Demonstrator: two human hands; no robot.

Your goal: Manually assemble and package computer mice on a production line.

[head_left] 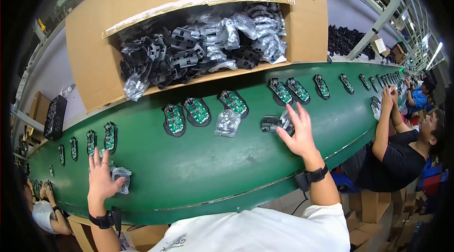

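My left hand (101,178) lies on the green conveyor belt (208,167) at the lower left, fingers spread, its thumb touching a small clear plastic bag (120,176). My right hand (298,134) reaches out with fingers apart over a black mouse shell (269,123) and a clear bag (285,120); whether it grips them is unclear. Another bagged part (227,123) lies to the left of that. Black mouse bases with green circuit boards (196,111) lie in a row along the belt.
A big open cardboard box (94,53) full of bagged black shells stands behind the belt. A person in black (402,157) reaches onto the belt at right, others beyond. Another person's hands (45,190) are at the lower left. Cardboard boxes (378,219) stand below.
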